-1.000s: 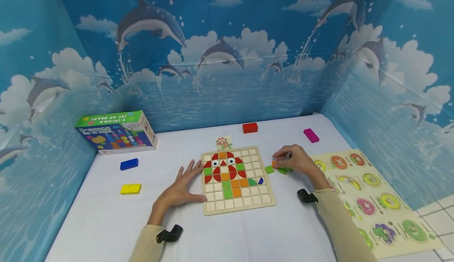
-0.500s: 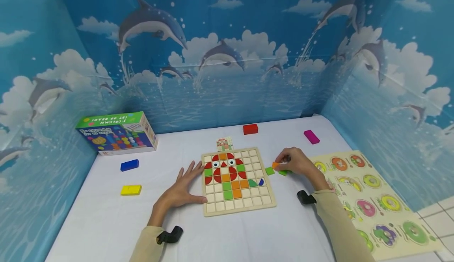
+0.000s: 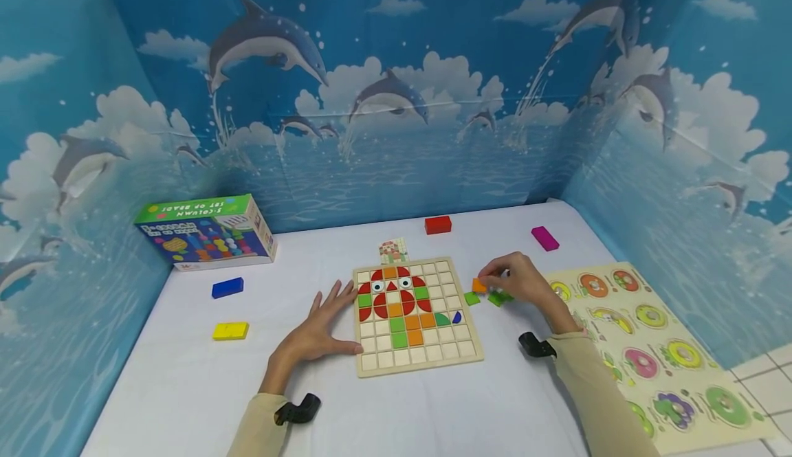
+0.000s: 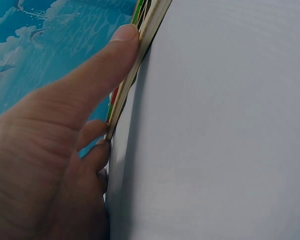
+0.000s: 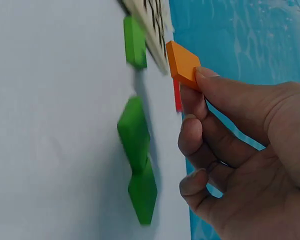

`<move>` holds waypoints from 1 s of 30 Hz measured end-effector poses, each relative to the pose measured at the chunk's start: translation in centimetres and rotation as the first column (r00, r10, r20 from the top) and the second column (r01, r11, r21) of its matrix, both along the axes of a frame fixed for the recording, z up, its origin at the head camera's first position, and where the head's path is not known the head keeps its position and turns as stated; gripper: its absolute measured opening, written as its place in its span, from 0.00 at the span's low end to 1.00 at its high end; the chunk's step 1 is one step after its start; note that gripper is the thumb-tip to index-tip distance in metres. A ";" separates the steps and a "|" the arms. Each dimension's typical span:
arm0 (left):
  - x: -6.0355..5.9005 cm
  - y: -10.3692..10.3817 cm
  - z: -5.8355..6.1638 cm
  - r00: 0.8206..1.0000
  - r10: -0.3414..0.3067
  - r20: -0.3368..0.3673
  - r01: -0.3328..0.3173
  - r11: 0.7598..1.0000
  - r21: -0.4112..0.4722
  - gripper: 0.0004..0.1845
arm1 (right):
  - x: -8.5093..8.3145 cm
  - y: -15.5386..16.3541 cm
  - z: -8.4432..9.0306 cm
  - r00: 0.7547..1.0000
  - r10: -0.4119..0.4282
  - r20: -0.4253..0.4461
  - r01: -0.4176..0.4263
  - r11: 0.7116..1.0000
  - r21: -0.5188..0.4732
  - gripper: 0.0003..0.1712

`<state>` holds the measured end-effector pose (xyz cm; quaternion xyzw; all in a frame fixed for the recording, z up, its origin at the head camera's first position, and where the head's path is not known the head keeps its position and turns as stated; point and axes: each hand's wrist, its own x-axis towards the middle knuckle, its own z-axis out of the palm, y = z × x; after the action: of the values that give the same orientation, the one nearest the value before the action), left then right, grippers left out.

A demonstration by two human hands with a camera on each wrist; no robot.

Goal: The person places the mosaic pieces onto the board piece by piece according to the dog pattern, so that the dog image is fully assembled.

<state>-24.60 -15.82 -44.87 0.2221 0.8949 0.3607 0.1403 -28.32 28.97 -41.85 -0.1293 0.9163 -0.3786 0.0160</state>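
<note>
Dolphin-and-cloud backdrop sheets (image 3: 396,99) wall in three sides of the white table (image 3: 185,388). On the right lies a wooden peg puzzle board (image 3: 656,347) of round picture pieces. At the far left sits a bead-set box (image 3: 204,231); its lid text faces away and reads upside down, roughly "5-COLUMN SET OF BEADS".

In the middle lies the wooden mosaic grid board (image 3: 416,316), partly filled with red, orange and green tiles that form a figure with two eyes. A small pattern card (image 3: 392,251) stands at its far edge, probably as the model for the figure; any print on it is too small to read.

The left hand (image 3: 318,330) lies flat on the cloth, fingers straight and spread, thumb against the board's left edge — apparently to steady it. The right hand (image 3: 520,282) pinches an orange square tile (image 5: 184,65) between thumb and forefinger, lifted just right of the board; its other fingers curl under.

Loose green tiles (image 5: 136,135) lie on the cloth just beneath. Scattered farther off are red (image 3: 437,224), magenta (image 3: 544,238), blue (image 3: 227,287) and yellow (image 3: 230,330) blocks.
</note>
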 end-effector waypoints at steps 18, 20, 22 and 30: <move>0.0 0.0 -0.3 1.000 0.006 -0.007 -0.005 1.000 0.004 0.62 | 1.6 -6.3 0.0 0.953 0.284 0.109 -0.269 0.953 -0.139 0.02; 0.1 0.0 -0.2 1.000 0.006 -0.002 -0.006 1.000 0.005 0.62 | 1.9 -6.9 0.0 0.945 0.309 0.109 -0.295 0.946 -0.133 0.02; 0.1 0.0 -0.2 1.000 0.005 0.001 -0.005 1.000 0.007 0.63 | 2.2 -7.5 0.1 0.938 0.330 0.108 -0.315 0.940 -0.131 0.02; 0.0 -0.2 -0.1 1.000 0.003 0.005 -0.003 1.000 -0.006 0.62 | 2.8 -9.0 0.1 0.927 0.357 0.113 -0.348 0.933 -0.091 0.04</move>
<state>-24.57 -15.99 -45.01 0.2195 0.8958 0.3590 0.1428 -25.51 19.99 -41.71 -0.2678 0.8616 -0.4086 0.1375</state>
